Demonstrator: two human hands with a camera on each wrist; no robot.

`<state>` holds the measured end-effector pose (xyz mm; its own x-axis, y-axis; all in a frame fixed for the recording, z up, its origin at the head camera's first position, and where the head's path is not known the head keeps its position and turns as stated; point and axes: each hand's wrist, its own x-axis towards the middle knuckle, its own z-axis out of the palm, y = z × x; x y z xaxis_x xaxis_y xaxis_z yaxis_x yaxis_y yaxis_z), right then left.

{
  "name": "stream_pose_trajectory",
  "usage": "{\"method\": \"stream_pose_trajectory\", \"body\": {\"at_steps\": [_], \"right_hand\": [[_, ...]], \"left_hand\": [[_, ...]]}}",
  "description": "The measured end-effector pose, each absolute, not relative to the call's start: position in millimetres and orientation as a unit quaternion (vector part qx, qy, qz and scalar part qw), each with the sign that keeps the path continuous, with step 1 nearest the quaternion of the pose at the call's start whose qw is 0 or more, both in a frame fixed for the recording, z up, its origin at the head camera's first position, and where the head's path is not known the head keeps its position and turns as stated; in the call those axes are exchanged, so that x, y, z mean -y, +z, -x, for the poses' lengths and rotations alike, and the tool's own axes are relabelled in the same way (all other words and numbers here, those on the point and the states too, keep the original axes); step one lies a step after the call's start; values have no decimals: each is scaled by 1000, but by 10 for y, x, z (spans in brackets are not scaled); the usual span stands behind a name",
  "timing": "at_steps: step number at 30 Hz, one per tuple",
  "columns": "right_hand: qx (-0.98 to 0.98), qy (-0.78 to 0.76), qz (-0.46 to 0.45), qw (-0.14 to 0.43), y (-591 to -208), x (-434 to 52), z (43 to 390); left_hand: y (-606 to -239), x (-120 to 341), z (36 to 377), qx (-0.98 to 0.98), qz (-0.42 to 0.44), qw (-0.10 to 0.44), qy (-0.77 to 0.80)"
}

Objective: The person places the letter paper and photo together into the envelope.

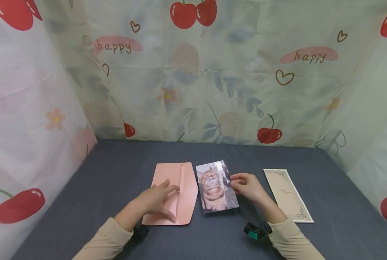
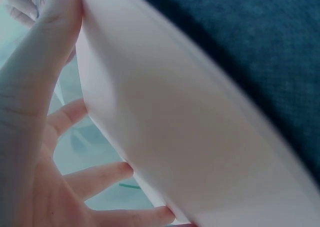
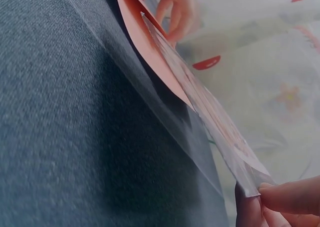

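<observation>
A pink envelope (image 1: 170, 169) lies on the dark table with its flap toward the right. My left hand (image 1: 159, 202) rests on it, fingers spread and fairly straight; the left wrist view shows several fingertips (image 2: 127, 168) touching the envelope's pale pink paper (image 2: 165, 112). Just right of the flap is a glossy photo (image 1: 212, 187) of a striped cat. Its right edge is pinched between thumb and fingers of my right hand (image 1: 248, 186). Seen from the right wrist, the photo (image 3: 215, 117) is tilted up off the table, its far end over the envelope (image 3: 150, 47).
A cream card with ornate corners (image 1: 285, 195) lies to the right, close to my right forearm. Dark cloth covers the table (image 1: 125, 155). A curtain printed with cherries (image 1: 206, 108) encloses the back and both sides.
</observation>
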<state>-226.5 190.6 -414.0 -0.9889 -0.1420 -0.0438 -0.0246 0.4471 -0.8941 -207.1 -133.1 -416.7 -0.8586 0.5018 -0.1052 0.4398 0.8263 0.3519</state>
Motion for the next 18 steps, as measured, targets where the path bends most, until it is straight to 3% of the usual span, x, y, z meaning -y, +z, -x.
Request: {"method": "stream_pose_trajectory", "body": {"at_steps": [18], "right_hand": [[-840, -536, 41, 64, -4218, -1744, 2289]], "left_hand": [[-4154, 1313, 2076, -952, -236, 114, 160]]}}
